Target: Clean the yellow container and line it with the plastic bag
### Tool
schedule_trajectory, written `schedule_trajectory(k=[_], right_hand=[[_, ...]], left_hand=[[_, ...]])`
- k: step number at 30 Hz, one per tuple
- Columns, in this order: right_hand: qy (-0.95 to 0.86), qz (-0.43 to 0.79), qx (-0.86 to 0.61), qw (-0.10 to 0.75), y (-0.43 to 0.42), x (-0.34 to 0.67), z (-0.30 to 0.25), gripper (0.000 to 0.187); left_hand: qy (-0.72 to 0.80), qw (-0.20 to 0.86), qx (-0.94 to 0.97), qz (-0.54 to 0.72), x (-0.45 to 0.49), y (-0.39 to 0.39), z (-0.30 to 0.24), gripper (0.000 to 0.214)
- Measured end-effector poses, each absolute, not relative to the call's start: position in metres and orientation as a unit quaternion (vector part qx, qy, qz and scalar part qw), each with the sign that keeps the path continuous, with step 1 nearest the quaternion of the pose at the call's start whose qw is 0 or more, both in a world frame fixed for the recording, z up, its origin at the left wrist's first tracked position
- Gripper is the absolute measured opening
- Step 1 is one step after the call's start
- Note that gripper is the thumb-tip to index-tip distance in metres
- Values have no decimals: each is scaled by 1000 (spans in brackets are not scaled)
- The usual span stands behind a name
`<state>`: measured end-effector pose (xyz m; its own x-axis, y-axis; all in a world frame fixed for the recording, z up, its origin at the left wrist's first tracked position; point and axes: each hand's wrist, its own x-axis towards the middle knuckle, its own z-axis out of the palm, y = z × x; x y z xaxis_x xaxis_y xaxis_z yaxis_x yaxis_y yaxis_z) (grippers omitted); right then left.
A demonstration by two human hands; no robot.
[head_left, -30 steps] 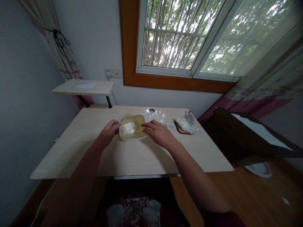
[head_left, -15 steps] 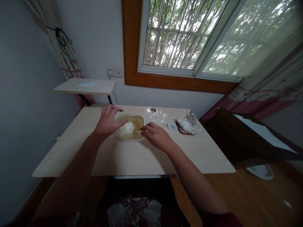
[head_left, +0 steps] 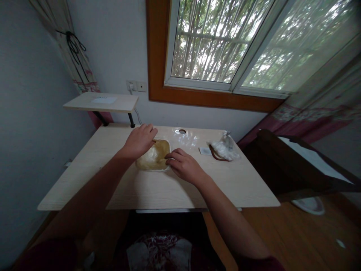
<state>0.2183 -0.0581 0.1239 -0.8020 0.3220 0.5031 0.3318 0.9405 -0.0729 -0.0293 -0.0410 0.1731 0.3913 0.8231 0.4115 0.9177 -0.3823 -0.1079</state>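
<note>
A shallow rectangular container (head_left: 150, 162) with a pale rim and a glossy yellowish inside lies on the desk in front of me. The shine looks like clear film, but I cannot tell whether it covers the top or lines the inside. At the far rim is my left hand (head_left: 141, 140), its fingers curled together over the edge and the thumb partly hidden. My right hand (head_left: 183, 164) pinches the container's right edge with thumb and fingertips. Whether film is caught between those fingers is too small to see.
On the right of the pale wooden desk (head_left: 169, 192) lies a crumpled clear plastic bag (head_left: 225, 149) with a brown curved strip (head_left: 216, 155), beside a small white card (head_left: 204, 151). A raised shelf (head_left: 113, 102) stands at the back left. Dark furniture (head_left: 296, 165) adjoins the right side.
My left hand has moved right and closed from a spread grip onto the far rim. The container has shifted slightly left and towards me. My right hand stays at its right edge.
</note>
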Motion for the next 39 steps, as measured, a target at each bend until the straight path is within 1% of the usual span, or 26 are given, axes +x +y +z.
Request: schedule_trajectory(k=[6, 11, 13, 16, 19, 22, 24, 28, 31, 34, 37, 39], right_hand=[[-948, -10, -174, 265, -60, 221, 122, 21], [-947, -8, -179, 267, -61, 224, 120, 21], [-946, -11, -181, 268, -61, 226, 120, 21], [-947, -17, -179, 268, -62, 227, 118, 21], [-946, -17, -179, 270, -62, 228, 116, 20], [-944, -14, -177, 276, -61, 228, 115, 19], [-943, -15, -172, 284, -60, 227, 114, 19], [-941, -21, -170, 292, -59, 227, 111, 20], [-941, -23, -170, 292, -60, 226, 110, 21], [-939, -21, -172, 297, -61, 227, 109, 24], [-934, -20, -176, 310, -62, 228, 107, 29], [-930, -18, -177, 321, -62, 229, 106, 30]], left_hand=[[-513, 154, -833, -140, -38, -44, 178, 12], [-523, 122, -828, -162, -52, -48, 180, 9], [-529, 99, -823, -182, -58, -50, 180, 12], [-528, 80, -818, -212, -62, -55, 181, 24], [-508, 110, -822, -233, -56, -67, 186, 33], [-455, 150, -841, -250, -43, -80, 191, 24], [-418, 146, -865, -236, -33, -86, 190, 20], [-398, 60, -905, -136, -15, -84, 173, 22], [-435, -29, -900, -20, -4, -71, 156, 25], [-462, -107, -878, 66, 6, -60, 146, 21], [-454, -152, -876, 55, 13, -55, 142, 22], [-451, -171, -876, 21, 16, -53, 139, 23]])
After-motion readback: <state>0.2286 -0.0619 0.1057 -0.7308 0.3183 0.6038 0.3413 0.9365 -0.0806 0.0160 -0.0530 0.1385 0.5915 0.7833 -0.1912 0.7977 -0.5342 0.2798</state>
